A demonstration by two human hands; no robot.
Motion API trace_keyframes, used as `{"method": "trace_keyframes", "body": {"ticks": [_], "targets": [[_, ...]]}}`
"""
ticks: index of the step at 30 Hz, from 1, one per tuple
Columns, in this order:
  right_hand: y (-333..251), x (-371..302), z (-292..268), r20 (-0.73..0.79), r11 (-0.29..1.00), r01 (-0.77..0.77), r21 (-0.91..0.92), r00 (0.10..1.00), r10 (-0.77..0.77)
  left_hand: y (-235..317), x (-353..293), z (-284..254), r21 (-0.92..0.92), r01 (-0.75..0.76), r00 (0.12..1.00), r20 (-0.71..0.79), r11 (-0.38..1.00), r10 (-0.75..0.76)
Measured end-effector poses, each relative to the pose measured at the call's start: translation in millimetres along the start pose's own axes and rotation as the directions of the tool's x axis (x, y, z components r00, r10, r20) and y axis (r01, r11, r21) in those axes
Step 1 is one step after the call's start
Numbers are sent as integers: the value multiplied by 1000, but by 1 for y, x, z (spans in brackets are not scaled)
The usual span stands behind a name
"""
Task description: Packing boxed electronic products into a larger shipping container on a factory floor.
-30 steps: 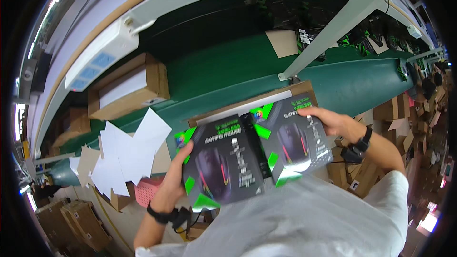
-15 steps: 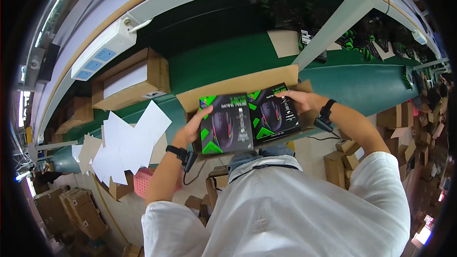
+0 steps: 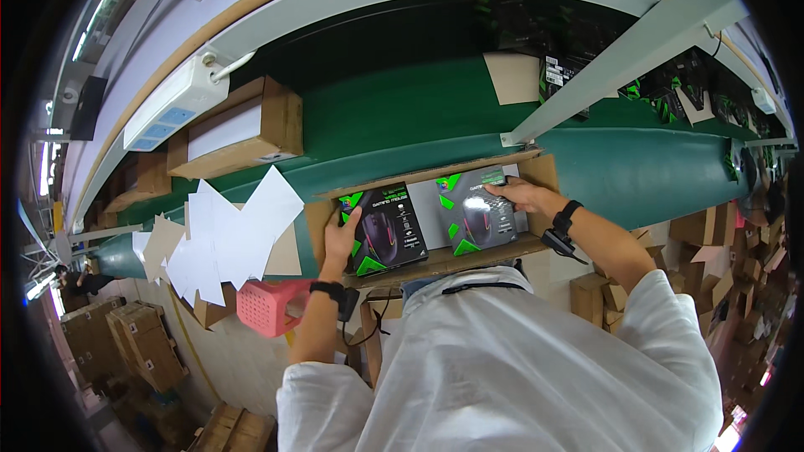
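Observation:
Two black-and-green gaming mouse boxes lie face up, side by side with a gap between them, at an open brown carton [image 3: 452,264]. My left hand [image 3: 339,238] is closed on the outer edge of the left mouse box [image 3: 383,230], thumb on its front. My right hand [image 3: 526,194] grips the right mouse box [image 3: 476,219] at its upper right, fingertips on the face. Both boxes are within the carton's walls; how deep they sit I cannot tell. A pale surface shows between them inside the carton. Each of my wrists wears a black strap with a small device.
White and tan sheets [image 3: 222,238] lie in a loose pile at left, near a pink plastic basket [image 3: 266,308]. A cardboard box [image 3: 239,130] stands on the green bench beneath a power strip [image 3: 180,100]. A slanting metal post [image 3: 620,54] rises at right, before more black-and-green boxes.
Both mouse boxes have moved down into the carton and apart, leaving a gap where they nearly touched. My hands still hold them. The view has shifted slightly.

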State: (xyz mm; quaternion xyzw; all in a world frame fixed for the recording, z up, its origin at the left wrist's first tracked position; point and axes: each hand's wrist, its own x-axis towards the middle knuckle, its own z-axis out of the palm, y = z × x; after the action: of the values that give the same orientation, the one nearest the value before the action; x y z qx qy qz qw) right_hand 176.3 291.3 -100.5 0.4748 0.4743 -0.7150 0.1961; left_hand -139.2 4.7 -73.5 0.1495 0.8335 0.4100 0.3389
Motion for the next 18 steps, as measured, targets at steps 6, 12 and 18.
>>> {"method": "trace_keyframes", "body": {"ticks": [6, 12, 18], "targets": [[11, -17, -8, 100, 993, -93, 74, 991, 85, 97, -87, -9, 693, -316, 833, -125, 648, 539], [4, -15, -7, 146, 986, -108, -123, 981, 126, 77, -96, 15, 734, -547, 802, 322, 403, 503], [2, -13, -1, 141, 989, -145, -31, 979, 148, 66, -69, 21, 765, -627, 758, 642, 146, -111]]}}
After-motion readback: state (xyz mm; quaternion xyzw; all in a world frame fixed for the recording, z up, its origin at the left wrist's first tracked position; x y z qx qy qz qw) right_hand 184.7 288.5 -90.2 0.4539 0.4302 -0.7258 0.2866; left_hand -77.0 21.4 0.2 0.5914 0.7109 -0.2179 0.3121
